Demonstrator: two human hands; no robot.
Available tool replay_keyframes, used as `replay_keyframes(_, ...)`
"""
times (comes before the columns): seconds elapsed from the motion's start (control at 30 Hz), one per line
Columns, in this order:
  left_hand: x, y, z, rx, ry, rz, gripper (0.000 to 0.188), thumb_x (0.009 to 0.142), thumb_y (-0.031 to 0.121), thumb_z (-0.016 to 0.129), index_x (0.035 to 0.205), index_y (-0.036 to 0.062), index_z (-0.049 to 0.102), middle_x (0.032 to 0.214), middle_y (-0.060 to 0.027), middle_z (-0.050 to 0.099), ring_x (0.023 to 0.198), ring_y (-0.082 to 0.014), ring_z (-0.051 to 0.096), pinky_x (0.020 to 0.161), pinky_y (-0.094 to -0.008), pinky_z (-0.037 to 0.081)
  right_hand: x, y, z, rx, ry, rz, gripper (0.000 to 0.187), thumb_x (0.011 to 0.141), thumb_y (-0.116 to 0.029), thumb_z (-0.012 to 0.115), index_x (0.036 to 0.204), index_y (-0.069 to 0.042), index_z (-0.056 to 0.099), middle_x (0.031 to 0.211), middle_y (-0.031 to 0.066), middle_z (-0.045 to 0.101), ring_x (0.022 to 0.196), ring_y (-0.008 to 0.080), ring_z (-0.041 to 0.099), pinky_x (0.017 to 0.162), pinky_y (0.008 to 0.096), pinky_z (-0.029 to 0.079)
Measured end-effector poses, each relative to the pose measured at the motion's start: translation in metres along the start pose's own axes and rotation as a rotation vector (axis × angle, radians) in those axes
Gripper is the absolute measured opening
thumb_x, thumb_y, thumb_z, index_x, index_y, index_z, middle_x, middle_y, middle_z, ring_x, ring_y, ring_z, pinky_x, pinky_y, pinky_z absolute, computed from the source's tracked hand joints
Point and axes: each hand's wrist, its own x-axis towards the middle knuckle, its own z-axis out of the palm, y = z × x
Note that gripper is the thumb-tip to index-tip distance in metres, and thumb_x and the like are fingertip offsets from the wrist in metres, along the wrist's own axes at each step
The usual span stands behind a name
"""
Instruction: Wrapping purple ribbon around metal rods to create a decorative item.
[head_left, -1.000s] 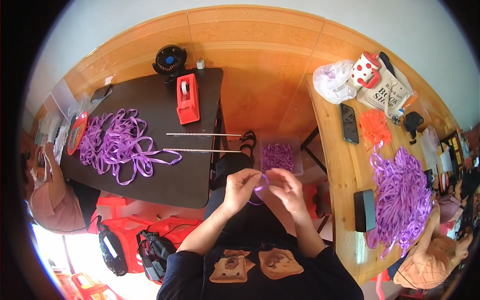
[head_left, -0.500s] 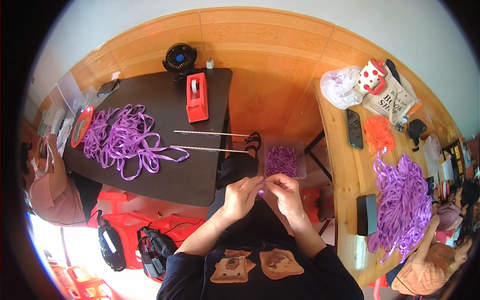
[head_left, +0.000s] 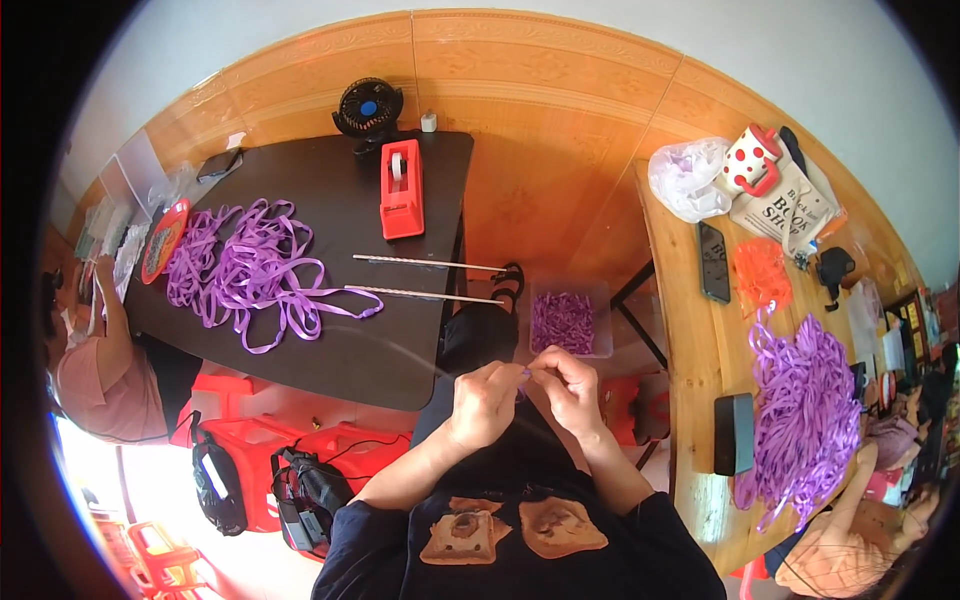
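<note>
Above my lap, my left hand (head_left: 482,402) and my right hand (head_left: 566,390) meet, fingertips pinched together. Between them shows a small purple piece (head_left: 522,374), mostly covered by the fingers, so its exact kind cannot be made out. Just beyond, down by my foot, stands a clear plastic bin (head_left: 607,318) holding a heap of small purple pieces (head_left: 562,322). On the dark table to the left lies a loose tangle of purple ribbon straps (head_left: 262,265). Two thin rods (head_left: 430,262) stick out past that table's right edge.
The dark table (head_left: 330,355) also bears a red tape dispenser (head_left: 402,190) and a black fan (head_left: 368,108). On the wooden table (head_left: 690,375) lie a big purple strap pile (head_left: 805,415), a phone (head_left: 713,262) and a dark box (head_left: 733,434). People sit at both sides.
The view has shifted slightly. My hands stay pinched together over my lap, and less of the purple piece shows between the fingers now.
</note>
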Motion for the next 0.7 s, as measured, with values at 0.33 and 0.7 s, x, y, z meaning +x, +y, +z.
replay_keyframes(0.33, -0.004, -0.021, -0.019, -1.484, -0.476, -1.217, 0.015, 0.092, 0.011, 0.057, 0.091, -0.0035, 0.061, 0.058, -0.0005, 0.044, 0.045, -0.005, 0.032, 0.041, -0.0195, 0.021, 0.022, -0.01, -0.027, -0.149, -0.402, -0.254, 0.015, 0.079, 0.0, 0.066, 0.092, -0.001, 0.061, 0.079, 0.0082, 0.061, 0.07, 0.0188, 0.057, 0.066, 0.0292, 0.04)
replay_keyframes(0.7, -0.009, -0.016, -0.026, -1.342, -0.367, -1.124, 0.016, 0.094, 0.012, 0.056, 0.097, -0.0007, 0.065, 0.061, -0.0012, 0.054, 0.042, -0.0033, 0.035, 0.039, -0.0172, 0.025, 0.019, -0.014, -0.035, -0.392, -0.311, -0.273, 0.033, 0.066, 0.005, 0.069, 0.098, -0.003, 0.063, 0.08, 0.0063, 0.061, 0.072, 0.0213, 0.056, 0.068, 0.0329, 0.039)
